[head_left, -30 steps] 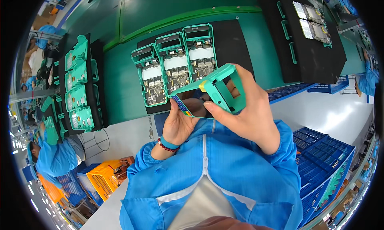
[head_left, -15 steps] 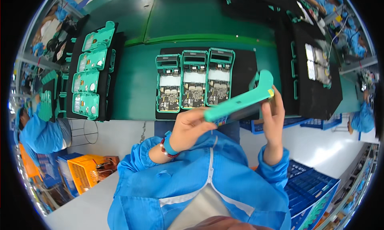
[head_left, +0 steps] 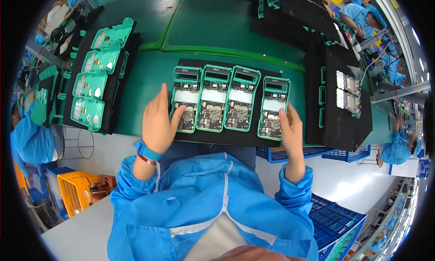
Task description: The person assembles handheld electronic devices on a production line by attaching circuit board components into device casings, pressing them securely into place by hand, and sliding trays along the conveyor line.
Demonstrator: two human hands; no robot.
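Note:
Four-sided green device housings with exposed circuit boards lie in a row on a black mat [head_left: 208, 137]. The leftmost housing [head_left: 186, 96] is beside my left hand [head_left: 158, 122], whose fingers are outstretched and whose thumb reaches over its left edge. Two more, a second housing [head_left: 212, 96] and a third housing [head_left: 240, 96], lie close by. A gap separates these from the rightmost housing [head_left: 274, 105]. My right hand [head_left: 292, 129] holds that one by its right edge, thumb over the rim and fingers along the outer side.
Several green shells [head_left: 93, 86] stand in a column on a black mat at the left. More black mats [head_left: 344, 129] with parts lie at the right. Blue crates [head_left: 335, 220] and an orange crate [head_left: 74, 193] are below the table. Co-workers in blue sit at both sides.
The housing that both hands held tilted above the table now lies at the right end of the row. My left hand has let go and moved left, beside the leftmost housing.

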